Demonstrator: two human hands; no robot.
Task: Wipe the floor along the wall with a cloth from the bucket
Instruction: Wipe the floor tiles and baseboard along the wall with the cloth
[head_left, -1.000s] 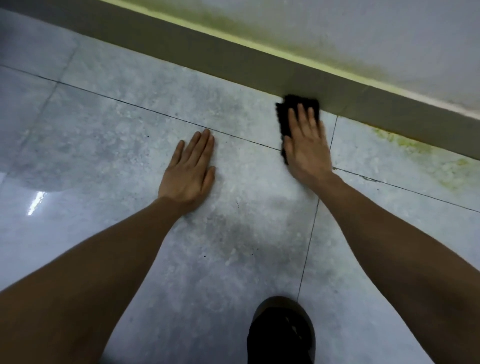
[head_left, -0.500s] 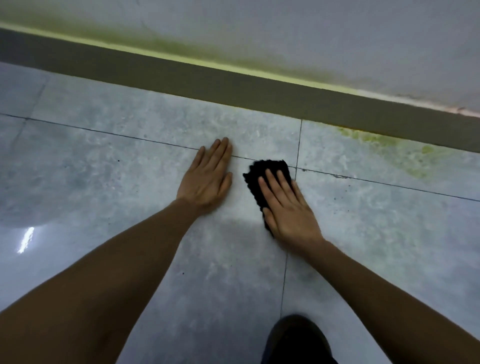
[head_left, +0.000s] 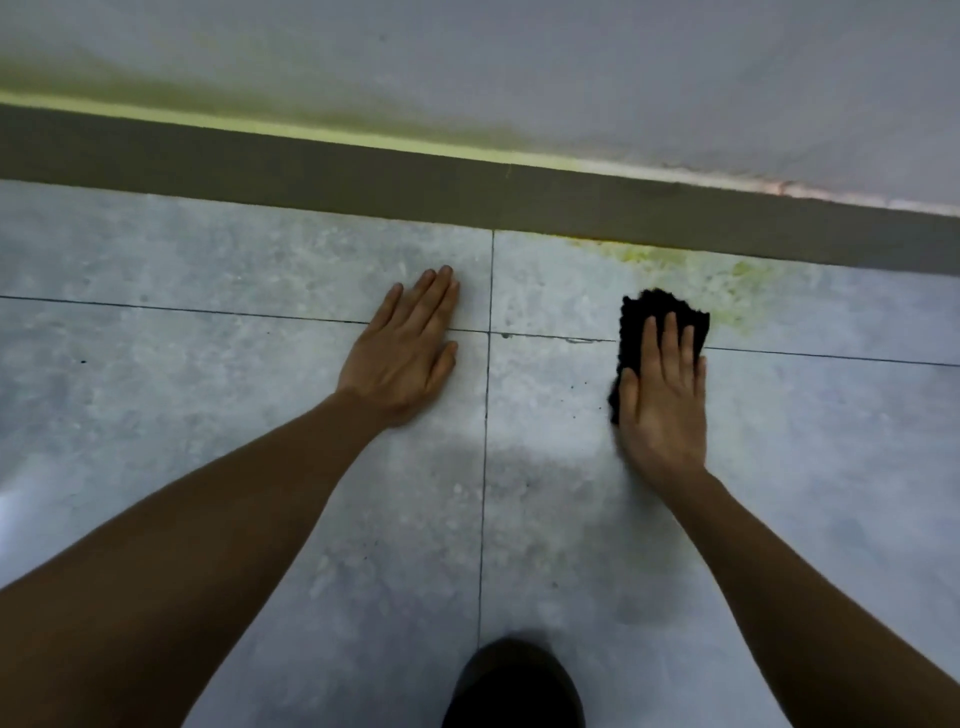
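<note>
The left hand (head_left: 408, 347) lay flat and empty on the floor (head_left: 208, 415), fingers spread over a tile joint near the skirting edge. To its right, the right hand (head_left: 662, 402) pressed palm-down, fingers straight, on the one black cloth (head_left: 644, 317), which lay just short of the baseboard (head_left: 311, 161). Wiping looked underway, not finished: a yellow-green stain (head_left: 675, 260) remained beside the cloth along the wall edge. Two hands, one cloth; no bucket was in view.
</note>
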